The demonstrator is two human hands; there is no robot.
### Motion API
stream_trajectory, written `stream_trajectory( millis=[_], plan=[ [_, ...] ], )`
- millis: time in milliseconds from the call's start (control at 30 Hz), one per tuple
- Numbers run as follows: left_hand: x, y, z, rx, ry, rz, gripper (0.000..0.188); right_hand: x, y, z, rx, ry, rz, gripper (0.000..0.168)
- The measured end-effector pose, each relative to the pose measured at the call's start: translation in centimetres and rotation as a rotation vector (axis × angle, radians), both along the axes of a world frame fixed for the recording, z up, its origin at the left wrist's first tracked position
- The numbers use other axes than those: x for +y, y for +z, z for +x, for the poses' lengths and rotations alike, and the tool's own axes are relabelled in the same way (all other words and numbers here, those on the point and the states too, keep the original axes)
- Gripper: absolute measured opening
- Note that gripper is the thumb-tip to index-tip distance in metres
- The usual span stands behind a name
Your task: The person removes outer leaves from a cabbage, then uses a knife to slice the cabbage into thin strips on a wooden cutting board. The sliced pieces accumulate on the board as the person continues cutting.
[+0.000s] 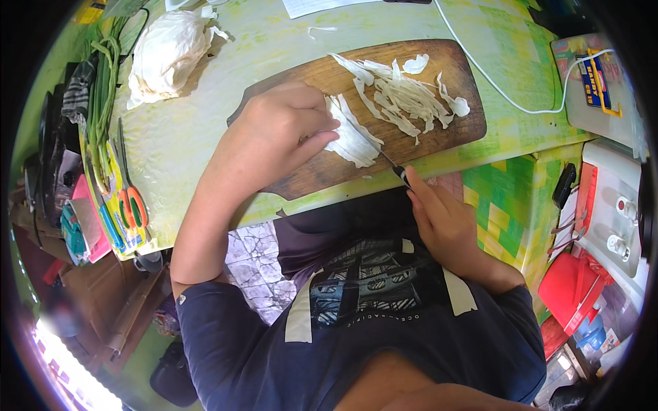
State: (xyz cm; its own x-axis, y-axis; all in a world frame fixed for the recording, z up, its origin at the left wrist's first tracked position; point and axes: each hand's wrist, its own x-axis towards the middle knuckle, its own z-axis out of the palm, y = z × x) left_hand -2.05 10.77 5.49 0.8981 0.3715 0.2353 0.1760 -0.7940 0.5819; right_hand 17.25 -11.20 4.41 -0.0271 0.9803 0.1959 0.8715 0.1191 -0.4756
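A dark-handled knife is in my right hand, near the table's front edge. Its blade lies against a stack of pale, leafy vegetable pieces on a wooden cutting board. My left hand presses on the left side of that stack, fingers bent and thumb low. To the right on the same board rests a loose heap of thin cut strips. Part of the stack is hidden under my left fingers.
A pale cabbage-like head sits at the upper left. Beside it lie long green stalks and orange-handled scissors. A white cable curves past the board's right end. A plastic container stands at the right.
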Motion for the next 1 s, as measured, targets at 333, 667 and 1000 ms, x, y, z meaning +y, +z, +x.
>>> stream_trajectory(
  millis=[333, 667, 1000],
  plan=[
    [0.5, -0.6, 0.0, -0.071, -0.050, -0.014, 0.012, -0.4, -0.4, 1.0, -0.071, -0.149, -0.041, 0.044],
    [-0.9, -1.0, 0.8, -0.107, 0.058, 0.085, 0.013, 0.6, -0.2, -0.5, 0.235, -0.205, -0.034, 0.037],
    [-0.7, -0.7, 0.5, -0.078, 0.038, 0.124, 0.015, 2.5, -0.8, -1.4, 0.143, -0.096, 0.076, 0.036]
  ],
)
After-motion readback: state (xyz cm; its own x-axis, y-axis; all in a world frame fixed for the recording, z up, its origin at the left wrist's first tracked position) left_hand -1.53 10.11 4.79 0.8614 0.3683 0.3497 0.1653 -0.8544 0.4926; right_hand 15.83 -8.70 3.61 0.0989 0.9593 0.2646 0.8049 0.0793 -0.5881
